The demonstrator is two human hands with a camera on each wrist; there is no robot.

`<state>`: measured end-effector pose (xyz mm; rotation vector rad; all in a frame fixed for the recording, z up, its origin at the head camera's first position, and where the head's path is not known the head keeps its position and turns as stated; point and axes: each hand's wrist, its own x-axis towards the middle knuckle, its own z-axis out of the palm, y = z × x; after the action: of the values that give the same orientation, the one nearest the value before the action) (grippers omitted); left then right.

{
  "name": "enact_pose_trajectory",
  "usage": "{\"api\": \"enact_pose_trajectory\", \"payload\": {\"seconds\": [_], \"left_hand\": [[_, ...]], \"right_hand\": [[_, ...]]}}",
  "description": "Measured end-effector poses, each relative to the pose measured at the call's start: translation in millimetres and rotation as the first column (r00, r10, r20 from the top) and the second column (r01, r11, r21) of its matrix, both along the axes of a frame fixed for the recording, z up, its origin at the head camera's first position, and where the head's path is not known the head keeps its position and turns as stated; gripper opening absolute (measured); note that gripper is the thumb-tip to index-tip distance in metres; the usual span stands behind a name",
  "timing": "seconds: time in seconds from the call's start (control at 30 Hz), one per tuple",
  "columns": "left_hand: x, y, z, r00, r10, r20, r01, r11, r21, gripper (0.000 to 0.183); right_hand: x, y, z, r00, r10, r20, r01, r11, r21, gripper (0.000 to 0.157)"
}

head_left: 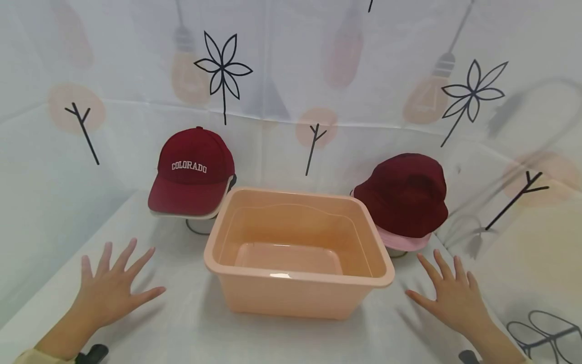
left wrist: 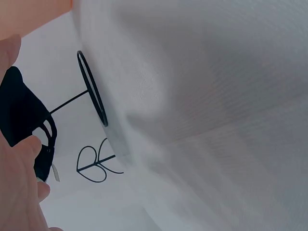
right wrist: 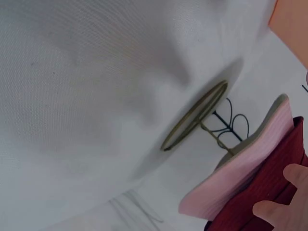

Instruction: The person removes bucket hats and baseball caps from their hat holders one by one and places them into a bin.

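My left hand (head_left: 109,290) has its fingers spread over the white table at the left, holding nothing. Beyond it a dark red baseball cap (head_left: 191,172) lettered COLORADO sits on a stand, a cream brim edge showing beneath it. In the left wrist view the black wire stand (left wrist: 91,89) has a ring base. On the right, my right hand (head_left: 456,298) is likewise spread, with nothing in it. Behind that hand a dark red bucket hat (head_left: 404,197) lies over a pink hat (head_left: 404,239). A bronze-coloured wire stand (right wrist: 195,115) holds them up.
Between the hands stands a peach plastic basin (head_left: 295,298), with its bottom visible and nothing in it. A white cloth (head_left: 273,60) printed with flowers, twigs and bulbs hangs behind. The table (head_left: 173,333) is covered in white.
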<state>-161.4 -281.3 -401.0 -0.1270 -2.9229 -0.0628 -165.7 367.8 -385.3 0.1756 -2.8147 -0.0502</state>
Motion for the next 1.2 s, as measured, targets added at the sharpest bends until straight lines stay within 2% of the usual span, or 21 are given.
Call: {"api": "enact_pose_trajectory", "payload": {"seconds": [0.2, 0.37, 0.67, 0.8, 0.93, 1.03, 1.13, 1.2], "left_hand": [[-3.3, 4.3, 3.8, 1.0, 0.008, 0.004, -0.008, 1.0, 0.016, 0.097], [-5.6, 8.2, 11.0, 1.0, 0.017, 0.0, -0.017, 0.998, 0.057, 0.096], [-10.5, 18.3, 23.4, 1.0, 0.001, -0.001, -0.001, 0.991, 0.137, 0.093], [-11.5, 21.9, 30.8, 0.999, -0.027, -0.042, 0.034, 0.984, 0.175, 0.09], [-11.8, 25.3, 35.7, 0.998, -0.039, -0.045, 0.048, 0.971, 0.234, 0.09], [-12.5, 30.1, 38.0, 1.0, -0.029, -0.009, 0.031, 0.957, 0.29, 0.091], [-13.7, 35.7, 40.0, 0.999, -0.034, 0.013, 0.027, 0.934, 0.357, 0.092], [-14.2, 39.6, 41.5, 0.999, -0.043, 0.026, 0.028, 0.91, 0.414, 0.091]], "right_hand": [[-2.2, -1.0, 2.5, 1.0, 0.007, -0.03, -0.007, 1.0, 0.002, 0.091], [-5.3, -0.3, 3.4, 0.998, 0.021, -0.055, -0.023, 0.999, -0.044, 0.092], [-11.1, -1.2, 10.0, 0.999, 0.008, -0.033, -0.012, 0.992, -0.126, 0.093], [-12.1, -3.6, 13.8, 1.0, -0.001, -0.002, 0.0, 0.982, -0.191, 0.094], [-13.6, -5.5, 16.5, 1.0, 0.0, 0.007, 0.002, 0.969, -0.248, 0.094], [-14.8, -6.2, 17.1, 1.0, 0.007, -0.003, -0.008, 0.959, -0.285, 0.094], [-16.3, -7.0, 18.7, 0.999, 0.035, -0.033, -0.044, 0.939, -0.34, 0.093], [-17.4, -7.8, 20.3, 0.997, 0.048, -0.052, -0.065, 0.924, -0.376, 0.092]]}}
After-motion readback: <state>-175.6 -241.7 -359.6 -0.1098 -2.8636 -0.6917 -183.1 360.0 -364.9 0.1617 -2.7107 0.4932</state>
